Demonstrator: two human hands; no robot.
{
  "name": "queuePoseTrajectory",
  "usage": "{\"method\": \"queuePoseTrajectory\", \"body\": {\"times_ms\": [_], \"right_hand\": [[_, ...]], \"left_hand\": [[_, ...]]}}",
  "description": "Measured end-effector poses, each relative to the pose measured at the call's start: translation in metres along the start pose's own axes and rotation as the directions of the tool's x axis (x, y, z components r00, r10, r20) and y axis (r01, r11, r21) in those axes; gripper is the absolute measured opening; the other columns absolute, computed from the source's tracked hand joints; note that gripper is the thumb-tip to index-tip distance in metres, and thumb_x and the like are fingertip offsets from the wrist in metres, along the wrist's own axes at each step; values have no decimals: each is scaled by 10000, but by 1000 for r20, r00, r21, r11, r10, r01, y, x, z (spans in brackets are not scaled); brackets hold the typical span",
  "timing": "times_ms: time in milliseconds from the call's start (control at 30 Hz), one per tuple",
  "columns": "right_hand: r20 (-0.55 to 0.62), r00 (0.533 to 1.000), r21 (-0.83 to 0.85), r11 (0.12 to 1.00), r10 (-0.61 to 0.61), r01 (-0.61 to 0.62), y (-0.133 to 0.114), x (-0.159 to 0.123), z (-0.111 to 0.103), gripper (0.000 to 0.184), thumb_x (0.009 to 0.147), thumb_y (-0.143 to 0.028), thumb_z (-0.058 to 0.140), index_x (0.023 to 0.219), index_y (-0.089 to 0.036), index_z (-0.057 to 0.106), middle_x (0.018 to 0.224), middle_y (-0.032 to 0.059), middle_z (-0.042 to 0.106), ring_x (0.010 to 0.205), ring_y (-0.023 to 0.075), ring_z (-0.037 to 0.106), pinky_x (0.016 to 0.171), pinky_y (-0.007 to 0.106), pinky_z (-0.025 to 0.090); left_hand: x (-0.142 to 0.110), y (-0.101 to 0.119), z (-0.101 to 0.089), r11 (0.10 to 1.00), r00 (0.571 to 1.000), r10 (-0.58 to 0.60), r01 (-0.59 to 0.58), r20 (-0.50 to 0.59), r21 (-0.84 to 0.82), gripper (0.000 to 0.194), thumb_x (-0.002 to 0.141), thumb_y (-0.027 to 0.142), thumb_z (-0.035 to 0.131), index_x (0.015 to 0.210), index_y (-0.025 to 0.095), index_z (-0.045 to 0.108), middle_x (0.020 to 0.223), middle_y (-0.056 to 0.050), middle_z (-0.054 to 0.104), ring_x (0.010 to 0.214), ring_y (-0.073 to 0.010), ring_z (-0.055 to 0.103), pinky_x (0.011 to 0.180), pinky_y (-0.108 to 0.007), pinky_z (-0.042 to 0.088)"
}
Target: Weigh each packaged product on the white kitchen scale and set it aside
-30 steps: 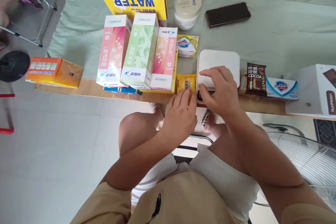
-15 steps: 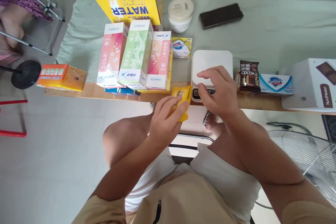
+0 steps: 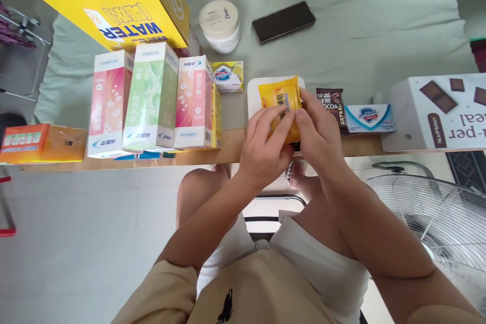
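Observation:
A yellow soap packet (image 3: 280,93) is between my two hands, over the white kitchen scale (image 3: 253,92). My left hand (image 3: 261,144) grips it from the left, fingers lying across its front. On its right edge my right hand (image 3: 321,134) pinches the wrapper with thumb and fingers. The packet and hands hide most of the scale and nearly all of its dark display. Whether the packet touches the scale's plate, I cannot tell. Just right of my right hand is a brown cocoa packet (image 3: 334,106), beside a blue and white soap box (image 3: 369,118).
Left of the scale stand pink and green toothpaste boxes (image 3: 152,96), a small yellow soap box (image 3: 228,76) and a big yellow carton (image 3: 125,15). Behind lie a Dove jar (image 3: 220,25) and a phone (image 3: 284,22). A white box (image 3: 436,111) and a fan (image 3: 448,217) are at right.
My left hand has brought the yellow soap packet up and right, over the scale. My right hand, free before, now grips the packet's right side. The camera view has shifted right.

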State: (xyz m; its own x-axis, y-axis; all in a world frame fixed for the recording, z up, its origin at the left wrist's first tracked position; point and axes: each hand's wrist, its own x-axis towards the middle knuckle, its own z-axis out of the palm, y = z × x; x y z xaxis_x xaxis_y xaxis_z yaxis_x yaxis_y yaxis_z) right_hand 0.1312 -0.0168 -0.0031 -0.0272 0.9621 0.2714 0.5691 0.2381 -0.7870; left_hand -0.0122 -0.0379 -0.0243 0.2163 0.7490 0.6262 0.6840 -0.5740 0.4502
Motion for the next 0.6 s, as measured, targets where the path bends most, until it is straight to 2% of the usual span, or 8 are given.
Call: {"method": "queuePoseTrajectory", "body": {"times_ms": [100, 200, 300, 367, 433, 500, 600], "right_hand": [[-24, 999, -106, 994, -30, 27, -1, 3, 3, 435, 1063, -449, 413, 1379, -249, 634, 1163, 102, 768, 1043, 246, 743, 890, 415, 641], [-28, 997, -213, 975, -72, 64, -7, -5, 6, 431, 1006, -410, 522, 1367, -211, 646, 1296, 158, 737, 1182, 292, 719, 1011, 487, 624], [-29, 997, -269, 961, -74, 64, -10, -16, 8, 452, 981, -392, 556, 1395, -224, 622, 1462, 187, 646, 1372, 332, 627, 1179, 595, 519], [-6, 999, -277, 960, -44, 41, -10, -22, 8, 470, 982, -407, 560, 1422, -245, 588, 1549, 195, 572, 1482, 353, 539, 1236, 652, 441], [25, 1000, -272, 962, -1, 8, -7, -25, 9, 477, 980, -434, 570, 1421, -253, 571, 1611, 208, 500, 1553, 383, 456, 1242, 695, 401], [34, 999, -260, 966, 26, -16, -5, -25, 10, 470, 974, -454, 584, 1400, -257, 571, 1646, 215, 444, 1592, 407, 392, 1234, 721, 385], [32, 999, -233, 972, 33, -25, -2, -22, 12, 435, 972, -451, 591, 1368, -272, 573, 1641, 206, 431, 1598, 392, 377, 1220, 702, 404]], "left_hand": [[5, -4, 2, 999, 998, -35, 36, 48, -30, 501, 930, 140, 494, 1424, 147, 578, 1416, -189, 675, 1383, -280, 616, 1183, -487, 512], [7, -9, -5, 997, 997, -50, 53, 59, -60, 507, 927, 109, 489, 1428, 147, 559, 1439, -190, 666, 1417, -272, 604, 1224, -471, 477], [5, -15, -17, 994, 993, -91, 96, 77, -53, 583, 848, 68, 495, 1419, 173, 553, 1465, -163, 648, 1473, -293, 562, 1319, -531, 351], [0, -19, -22, 980, 983, -164, 171, 78, -97, 606, 845, 104, 505, 1448, 166, 515, 1516, -183, 586, 1512, -307, 521, 1324, -535, 351], [-5, -23, -22, 942, 956, -281, 292, 89, -163, 617, 894, 154, 503, 1508, 161, 441, 1581, -210, 500, 1549, -302, 480, 1289, -495, 422], [-10, -26, -18, 882, 906, -399, 422, 143, -211, 634, 952, 187, 490, 1570, 199, 350, 1641, -200, 441, 1594, -286, 429, 1278, -472, 450], [-14, -27, -12, 808, 847, -475, 527, 238, -264, 647, 1017, 222, 471, 1621, 273, 245, 1712, -152, 392, 1637, -261, 372, 1301, -469, 433]]}}
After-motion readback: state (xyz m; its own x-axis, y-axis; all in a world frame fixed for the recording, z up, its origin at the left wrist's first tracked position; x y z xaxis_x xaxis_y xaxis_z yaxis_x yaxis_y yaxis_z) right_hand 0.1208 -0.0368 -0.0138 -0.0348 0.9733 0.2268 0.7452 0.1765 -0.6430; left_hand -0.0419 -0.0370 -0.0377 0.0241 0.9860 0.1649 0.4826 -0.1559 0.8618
